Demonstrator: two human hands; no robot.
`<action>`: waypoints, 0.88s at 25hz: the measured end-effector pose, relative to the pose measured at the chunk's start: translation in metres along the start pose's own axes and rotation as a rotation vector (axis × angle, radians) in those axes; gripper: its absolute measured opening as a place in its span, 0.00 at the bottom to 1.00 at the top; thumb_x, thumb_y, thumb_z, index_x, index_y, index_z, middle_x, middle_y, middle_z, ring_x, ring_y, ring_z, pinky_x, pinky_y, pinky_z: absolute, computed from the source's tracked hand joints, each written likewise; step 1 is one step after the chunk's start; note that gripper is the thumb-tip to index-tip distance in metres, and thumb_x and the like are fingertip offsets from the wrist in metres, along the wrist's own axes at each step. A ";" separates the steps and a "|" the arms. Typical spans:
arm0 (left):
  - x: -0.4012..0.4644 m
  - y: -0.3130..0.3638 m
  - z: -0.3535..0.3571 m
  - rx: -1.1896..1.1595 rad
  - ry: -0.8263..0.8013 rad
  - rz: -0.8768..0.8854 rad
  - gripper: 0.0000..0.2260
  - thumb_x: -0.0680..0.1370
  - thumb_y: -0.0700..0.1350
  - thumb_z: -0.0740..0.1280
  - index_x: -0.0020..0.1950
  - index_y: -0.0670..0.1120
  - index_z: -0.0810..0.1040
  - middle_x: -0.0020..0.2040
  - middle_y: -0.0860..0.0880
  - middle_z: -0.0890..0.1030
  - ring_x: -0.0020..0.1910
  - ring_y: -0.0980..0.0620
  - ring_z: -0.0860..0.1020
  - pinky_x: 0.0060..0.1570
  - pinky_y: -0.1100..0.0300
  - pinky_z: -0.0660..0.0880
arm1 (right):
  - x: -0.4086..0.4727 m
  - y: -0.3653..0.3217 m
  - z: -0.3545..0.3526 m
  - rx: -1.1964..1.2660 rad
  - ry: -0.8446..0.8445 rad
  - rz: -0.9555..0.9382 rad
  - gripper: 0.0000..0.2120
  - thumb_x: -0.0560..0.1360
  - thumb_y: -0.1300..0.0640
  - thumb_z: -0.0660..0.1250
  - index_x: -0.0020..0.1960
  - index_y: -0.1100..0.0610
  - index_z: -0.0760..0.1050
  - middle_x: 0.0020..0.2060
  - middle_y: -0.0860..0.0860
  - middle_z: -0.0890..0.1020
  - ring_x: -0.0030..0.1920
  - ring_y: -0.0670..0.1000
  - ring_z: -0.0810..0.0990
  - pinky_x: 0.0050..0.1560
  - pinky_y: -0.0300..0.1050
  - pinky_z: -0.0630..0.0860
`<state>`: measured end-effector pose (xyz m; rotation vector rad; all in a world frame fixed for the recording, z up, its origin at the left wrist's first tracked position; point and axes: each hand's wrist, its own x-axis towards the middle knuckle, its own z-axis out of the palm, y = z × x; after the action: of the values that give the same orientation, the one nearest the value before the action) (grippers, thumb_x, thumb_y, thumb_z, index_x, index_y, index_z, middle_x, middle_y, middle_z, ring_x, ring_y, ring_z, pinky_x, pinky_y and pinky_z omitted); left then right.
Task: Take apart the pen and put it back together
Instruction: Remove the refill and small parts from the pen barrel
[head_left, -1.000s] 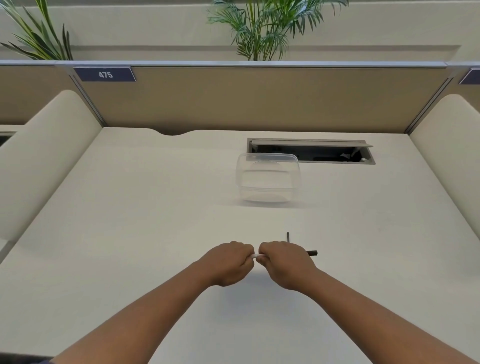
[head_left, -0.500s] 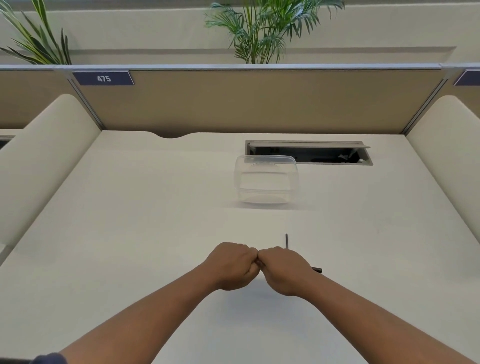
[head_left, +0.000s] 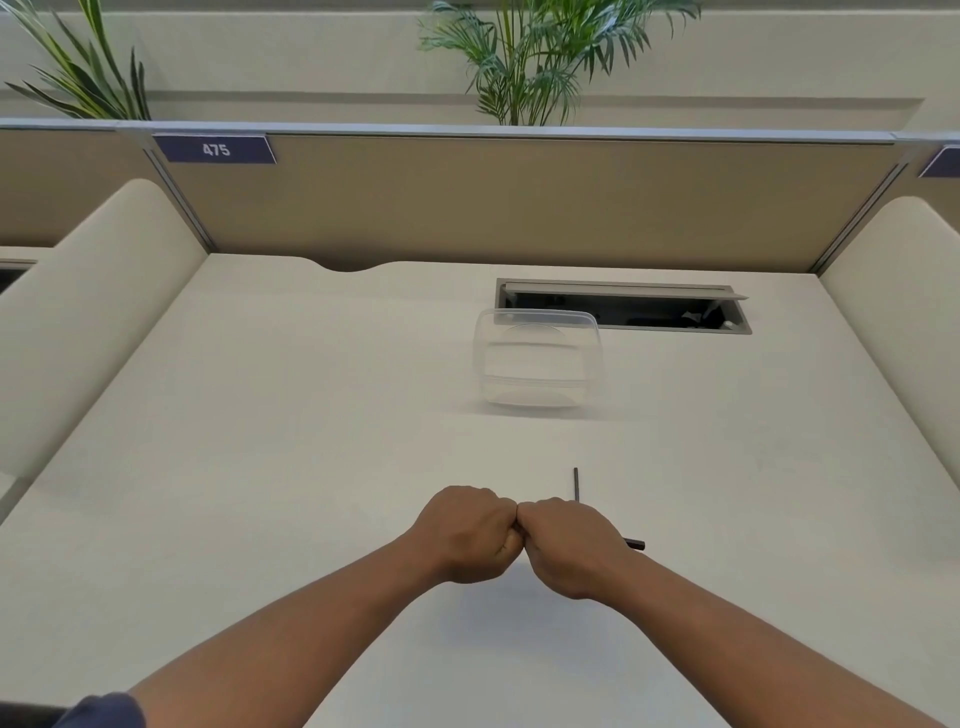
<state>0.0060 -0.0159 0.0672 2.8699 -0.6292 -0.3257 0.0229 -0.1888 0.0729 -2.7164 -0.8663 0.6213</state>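
My left hand (head_left: 470, 535) and my right hand (head_left: 569, 548) are both closed into fists, knuckles touching, low over the white desk (head_left: 260, 467). They grip the pen, most of which is hidden inside the fists. Only its dark end (head_left: 635, 544) sticks out to the right of my right hand. A thin dark rod (head_left: 576, 484), a loose pen part, lies on the desk just beyond my right hand, pointing away from me.
A clear plastic container (head_left: 537, 358) stands on the desk beyond the hands. Behind it is an open cable hatch (head_left: 623, 306). Tan partition panels and padded side screens close in the desk on three sides.
A second ago a short white stretch of pen showed between the fists. The hands have since come together until they touch, and the dark end has dropped slightly lower.
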 end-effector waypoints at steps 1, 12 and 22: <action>0.000 0.001 0.000 -0.003 -0.005 0.000 0.13 0.75 0.52 0.50 0.31 0.50 0.58 0.27 0.53 0.64 0.30 0.44 0.70 0.31 0.55 0.60 | 0.000 0.000 0.001 0.005 -0.002 -0.003 0.06 0.73 0.62 0.54 0.43 0.53 0.69 0.39 0.54 0.80 0.40 0.60 0.78 0.40 0.55 0.76; -0.002 0.006 0.001 0.008 -0.041 -0.040 0.14 0.75 0.50 0.52 0.31 0.48 0.63 0.26 0.52 0.67 0.25 0.48 0.66 0.27 0.57 0.57 | -0.003 0.004 0.008 -0.011 0.016 -0.062 0.06 0.73 0.62 0.54 0.42 0.53 0.66 0.37 0.53 0.80 0.38 0.59 0.76 0.37 0.52 0.70; -0.008 0.005 -0.003 0.011 -0.054 -0.012 0.13 0.78 0.50 0.51 0.36 0.46 0.66 0.30 0.49 0.70 0.30 0.44 0.70 0.31 0.54 0.62 | -0.004 0.002 0.004 -0.116 0.062 -0.071 0.06 0.75 0.61 0.55 0.44 0.54 0.69 0.37 0.53 0.78 0.35 0.58 0.73 0.33 0.49 0.65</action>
<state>-0.0020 -0.0161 0.0726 2.8850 -0.6253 -0.4034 0.0189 -0.1924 0.0696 -2.7762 -1.0082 0.4838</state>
